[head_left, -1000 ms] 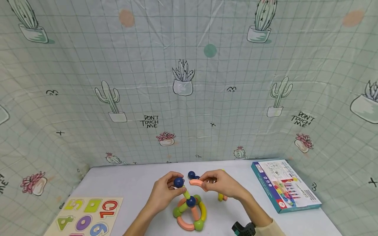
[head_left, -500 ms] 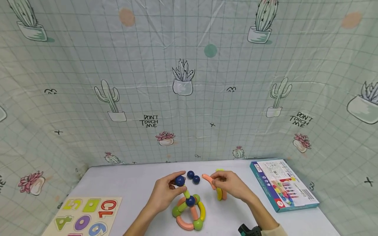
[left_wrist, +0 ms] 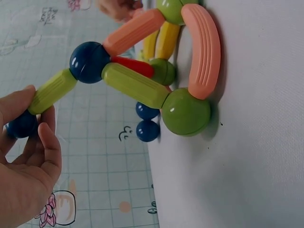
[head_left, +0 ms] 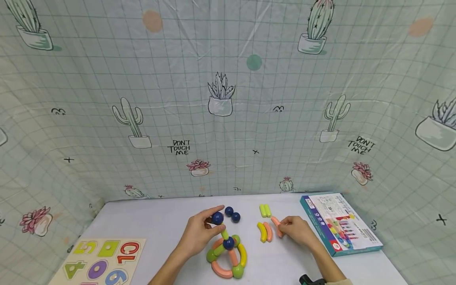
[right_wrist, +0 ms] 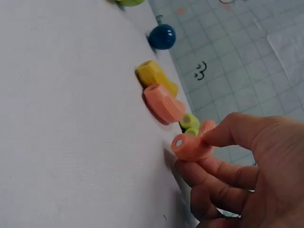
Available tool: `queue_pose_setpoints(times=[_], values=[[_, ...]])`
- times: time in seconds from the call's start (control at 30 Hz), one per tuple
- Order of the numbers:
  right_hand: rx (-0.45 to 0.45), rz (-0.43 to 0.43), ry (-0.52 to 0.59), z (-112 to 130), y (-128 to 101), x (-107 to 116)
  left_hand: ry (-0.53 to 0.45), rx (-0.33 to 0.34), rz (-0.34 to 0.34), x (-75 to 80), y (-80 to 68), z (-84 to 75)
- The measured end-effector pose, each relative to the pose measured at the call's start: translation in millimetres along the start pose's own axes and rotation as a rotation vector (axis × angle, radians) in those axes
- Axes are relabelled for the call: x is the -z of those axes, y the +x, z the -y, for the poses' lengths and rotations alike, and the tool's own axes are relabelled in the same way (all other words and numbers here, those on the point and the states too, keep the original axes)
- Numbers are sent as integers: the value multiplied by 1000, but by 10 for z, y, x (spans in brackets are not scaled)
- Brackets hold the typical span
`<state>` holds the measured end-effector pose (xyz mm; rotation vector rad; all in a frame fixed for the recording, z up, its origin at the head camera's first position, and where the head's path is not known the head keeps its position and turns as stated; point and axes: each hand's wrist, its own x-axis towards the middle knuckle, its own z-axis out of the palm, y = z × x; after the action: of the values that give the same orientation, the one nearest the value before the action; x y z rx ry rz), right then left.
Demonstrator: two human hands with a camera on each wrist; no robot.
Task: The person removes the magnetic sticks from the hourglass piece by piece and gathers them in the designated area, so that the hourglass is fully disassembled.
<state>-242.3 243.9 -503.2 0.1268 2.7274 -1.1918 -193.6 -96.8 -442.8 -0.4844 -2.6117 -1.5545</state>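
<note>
Plastic structure point(head_left: 227, 253) stood half built: left hand point(head_left: 197, 233) pinched its top blue ball point(head_left: 217, 218), while right hand point(head_left: 297, 231) gripped an unattached orange piece point(head_left: 276, 226).

White table point(head_left: 160, 225): number puzzle point(head_left: 99, 263), box point(head_left: 340, 227), ball-and-rod structure point(head_left: 228, 255), 2 blue balls point(head_left: 232, 214), loose rods point(head_left: 265, 231).

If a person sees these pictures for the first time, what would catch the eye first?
Probably the colourful stick-and-ball structure at the table's near middle, whose top blue ball the left hand pinches. To its right, the right hand holds a curved salmon stick low by the table. A number puzzle board lies far left.
</note>
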Motion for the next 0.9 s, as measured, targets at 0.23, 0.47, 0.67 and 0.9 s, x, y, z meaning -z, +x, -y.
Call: queue_pose_setpoints(times=[0.23, 0.47, 0.67, 0.9], values=[[-51, -18, -54, -109, 41, -33, -24, -13, 19, -3, -15, -13], [-13, -37, -91, -41, 3, -51, -35, -17, 24, -16, -25, -3], [11, -29, -137, -11, 20, -106, -17, -8, 26, -21, -33, 7], [13, -37, -148, 1, 20, -165, -35, 3, 49, -39, -47, 3]])
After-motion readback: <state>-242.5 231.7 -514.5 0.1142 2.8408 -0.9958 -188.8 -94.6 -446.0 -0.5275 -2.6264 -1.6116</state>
